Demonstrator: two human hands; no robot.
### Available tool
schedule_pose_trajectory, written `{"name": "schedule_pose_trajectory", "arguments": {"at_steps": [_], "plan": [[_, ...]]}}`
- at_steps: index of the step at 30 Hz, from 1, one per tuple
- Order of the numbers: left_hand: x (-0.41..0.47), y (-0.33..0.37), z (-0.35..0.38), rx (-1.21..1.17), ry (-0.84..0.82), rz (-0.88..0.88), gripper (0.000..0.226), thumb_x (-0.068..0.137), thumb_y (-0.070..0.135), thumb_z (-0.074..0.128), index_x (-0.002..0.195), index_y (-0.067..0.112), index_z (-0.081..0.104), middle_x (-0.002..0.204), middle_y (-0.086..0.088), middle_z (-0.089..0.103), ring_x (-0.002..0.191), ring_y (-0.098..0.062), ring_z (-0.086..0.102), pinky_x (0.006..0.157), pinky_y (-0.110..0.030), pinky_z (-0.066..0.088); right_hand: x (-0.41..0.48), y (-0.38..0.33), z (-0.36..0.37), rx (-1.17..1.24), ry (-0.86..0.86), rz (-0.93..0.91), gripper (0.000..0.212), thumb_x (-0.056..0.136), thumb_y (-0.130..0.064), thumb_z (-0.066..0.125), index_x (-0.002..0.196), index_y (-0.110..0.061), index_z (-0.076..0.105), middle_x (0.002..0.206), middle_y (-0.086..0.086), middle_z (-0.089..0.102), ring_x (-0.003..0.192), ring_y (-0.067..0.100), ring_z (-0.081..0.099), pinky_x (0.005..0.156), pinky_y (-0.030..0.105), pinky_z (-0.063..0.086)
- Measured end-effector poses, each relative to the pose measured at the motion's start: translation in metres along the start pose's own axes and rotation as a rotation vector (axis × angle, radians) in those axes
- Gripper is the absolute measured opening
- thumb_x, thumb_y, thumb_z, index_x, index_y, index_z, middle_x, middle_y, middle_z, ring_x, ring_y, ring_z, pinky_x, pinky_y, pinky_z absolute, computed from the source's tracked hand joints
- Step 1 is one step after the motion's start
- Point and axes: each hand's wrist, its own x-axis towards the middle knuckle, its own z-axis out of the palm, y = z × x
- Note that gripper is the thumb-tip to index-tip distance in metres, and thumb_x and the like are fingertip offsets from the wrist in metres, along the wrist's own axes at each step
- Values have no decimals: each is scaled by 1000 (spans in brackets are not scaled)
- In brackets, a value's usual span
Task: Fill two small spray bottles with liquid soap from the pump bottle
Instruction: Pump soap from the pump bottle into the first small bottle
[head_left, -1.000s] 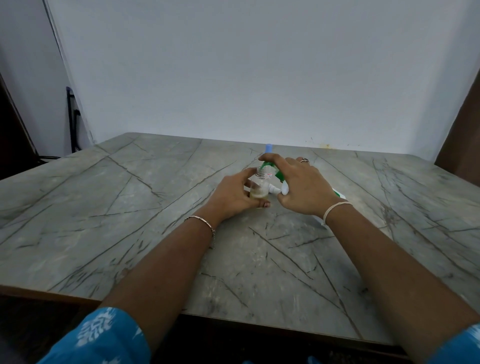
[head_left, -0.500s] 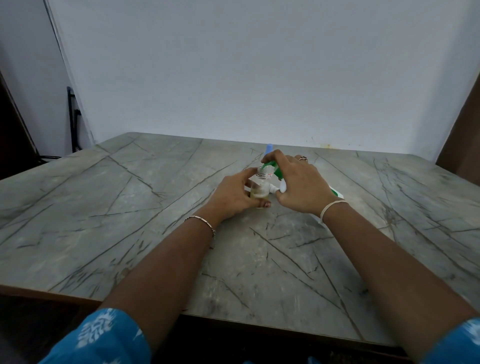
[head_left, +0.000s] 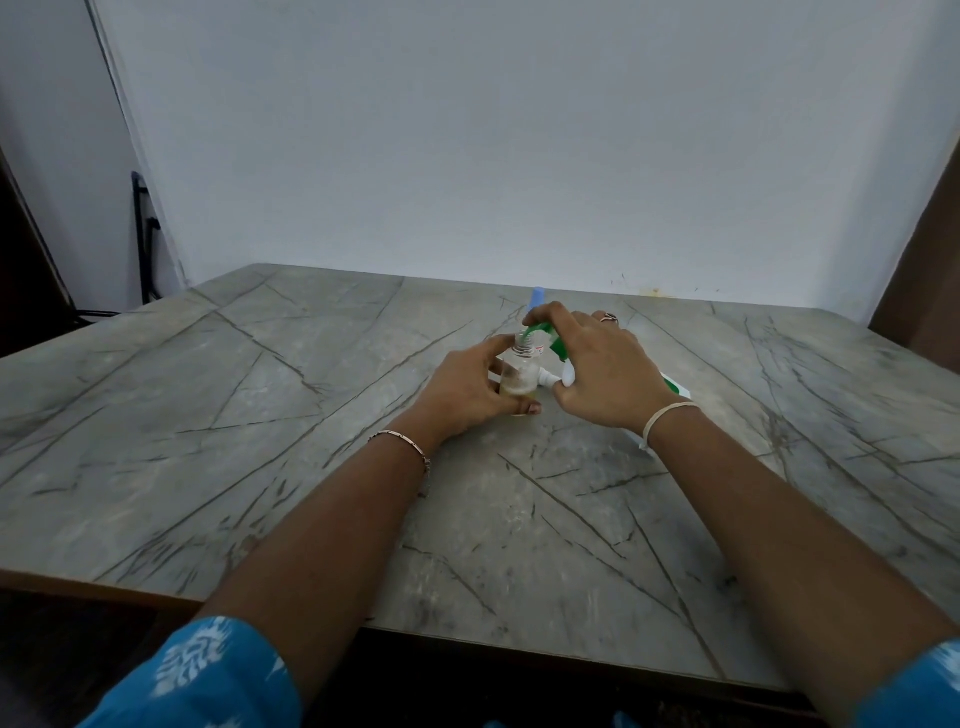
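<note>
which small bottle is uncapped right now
The clear bottle gripped by the left hand: its neck is bare under the green pump. The other, behind the right hand, shows only its blue cap.

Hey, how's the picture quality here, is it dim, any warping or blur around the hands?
Head view: dim, flat light, darker corners; wall edges lean outward from the wide lens; left hand and right hand look sharp; the small clear bottle is tiny, the pump bottle mostly hidden.
</note>
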Motion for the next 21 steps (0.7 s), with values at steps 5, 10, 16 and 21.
{"name": "schedule_pose_trajectory", "arguments": {"at_steps": [5,10,16,21], "plan": [[0,-1,0,-3,-4,-1,88,59,39,89,137,31,47,115,1,66,91,-13,69,91,-35,55,4,-1,2,15,-5,-12,65,72,-28,65,127,-34,30,110,3,62,91,26,53,81,47,52],[-1,1,-1,6,-6,-2,88,60,38,89,137,29,46,116,1,66,90,-14,69,91,-34,55,3,-1,1,13,-2,-14,65,72,-27,65,127,-33,31,111,4,62,89,25,53,80,46,52],[-1,0,0,-25,-3,-6,87,60,37,89,136,30,47,115,2,66,91,-11,69,92,-33,54,0,1,2,5,5,-10,66,76,-30,61,134,-38,30,99,3,61,89,26,52,81,46,51],[-2,1,0,-37,-1,-3,88,61,34,90,137,29,47,114,1,66,89,-11,69,89,-29,54,-2,3,1,11,-13,-7,72,76,-30,58,139,-42,26,94,2,58,84,24,48,78,43,51]]}}
